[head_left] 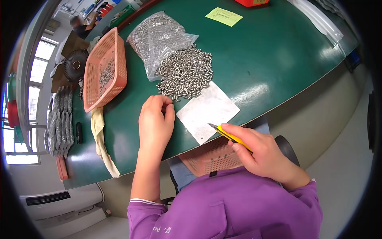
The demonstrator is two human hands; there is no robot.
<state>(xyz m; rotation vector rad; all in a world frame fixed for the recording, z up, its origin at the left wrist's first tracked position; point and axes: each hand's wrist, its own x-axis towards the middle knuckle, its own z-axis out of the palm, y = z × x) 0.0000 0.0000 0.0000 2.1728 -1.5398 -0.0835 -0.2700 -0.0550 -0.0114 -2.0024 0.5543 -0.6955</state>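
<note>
My right hand (pixel 262 153) grips a yellow utility knife (pixel 234 138), its dark pointed tip over the near edge of a square white sheet (pixel 207 111). My left hand (pixel 157 119) rests on the green table, left of the sheet. Its fingers are curled in, and whatever they may hold is hidden. Just beyond that hand a heap of small shiny metal pins or screws (pixel 187 73) spreads from a clear plastic bag (pixel 159 36) full of the same parts. The heap touches the far corner of the sheet. Below the table edge a pink mesh basket (pixel 195 161) sits at my lap with several small parts inside.
At the left stands a larger pink basket (pixel 121 75) holding metal parts. Near it lie a cream cloth strip (pixel 99 135), a black marker (pixel 79 132) and stacked filled bags (pixel 59 123). A yellow paper slip (pixel 224 16) and a red bin (pixel 251 2) are at the back. Another person (pixel 81 28) is far left.
</note>
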